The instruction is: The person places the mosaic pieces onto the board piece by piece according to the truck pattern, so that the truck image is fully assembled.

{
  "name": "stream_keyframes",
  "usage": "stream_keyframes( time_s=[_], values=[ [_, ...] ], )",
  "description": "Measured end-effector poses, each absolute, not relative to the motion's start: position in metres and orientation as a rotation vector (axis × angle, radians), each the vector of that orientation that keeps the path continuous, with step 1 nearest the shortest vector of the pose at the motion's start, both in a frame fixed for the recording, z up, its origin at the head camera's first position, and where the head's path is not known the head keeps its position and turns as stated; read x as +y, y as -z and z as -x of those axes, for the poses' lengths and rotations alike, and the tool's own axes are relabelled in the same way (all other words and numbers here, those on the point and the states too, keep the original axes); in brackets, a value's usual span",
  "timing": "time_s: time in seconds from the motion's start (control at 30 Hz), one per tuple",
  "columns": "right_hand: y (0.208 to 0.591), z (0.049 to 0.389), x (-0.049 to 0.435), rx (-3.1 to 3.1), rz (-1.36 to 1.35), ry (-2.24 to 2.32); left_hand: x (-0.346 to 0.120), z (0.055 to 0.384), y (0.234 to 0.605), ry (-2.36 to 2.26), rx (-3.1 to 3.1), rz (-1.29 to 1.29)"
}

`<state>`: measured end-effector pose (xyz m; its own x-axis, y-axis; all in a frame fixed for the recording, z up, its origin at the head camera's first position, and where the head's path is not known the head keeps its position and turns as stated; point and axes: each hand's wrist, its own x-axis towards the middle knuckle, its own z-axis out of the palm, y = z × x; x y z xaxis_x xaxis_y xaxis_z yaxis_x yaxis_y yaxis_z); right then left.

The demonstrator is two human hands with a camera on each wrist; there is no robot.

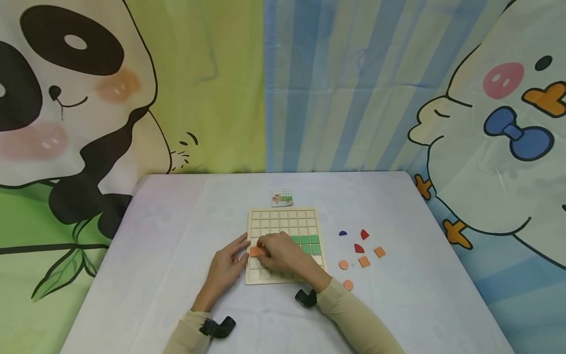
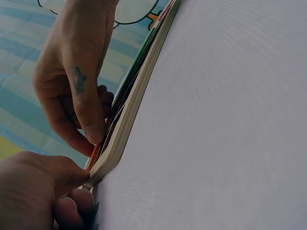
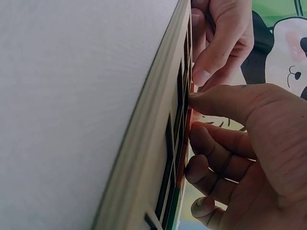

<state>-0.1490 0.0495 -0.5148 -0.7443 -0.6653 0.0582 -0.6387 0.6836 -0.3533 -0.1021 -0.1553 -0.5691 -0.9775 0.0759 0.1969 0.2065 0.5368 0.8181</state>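
The right hand point(image 1: 283, 252) is seating an orange square tile point(image 1: 254, 251) near the left rim of the wooden grid board point(image 1: 247, 278), seemingly filling a row. Its thumb and index finger are resting slightly apart there; whether they are pinching cannot be told. The left hand point(image 1: 224, 269) is touching the board's edge, fingers spread, apparently steadying it. The next move probably calls for pressing the tile flat, then choosing another loose piece, perhaps an orange square point(image 1: 364, 261) lying right of the board.
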Motion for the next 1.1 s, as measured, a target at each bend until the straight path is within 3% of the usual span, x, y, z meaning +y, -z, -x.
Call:
stream_keyframes(
  time_s=[0.7,1.1],
  values=[
    [0.515,0.15,0.049,2.828,1.137,0.477,-0.157,0.103,0.57,1.447,-2.634,0.232],
    [0.498,0.137,0.096,2.85,0.937,0.645,-0.153,0.101,0.568,1.441,-2.663,0.173]
  ],
)
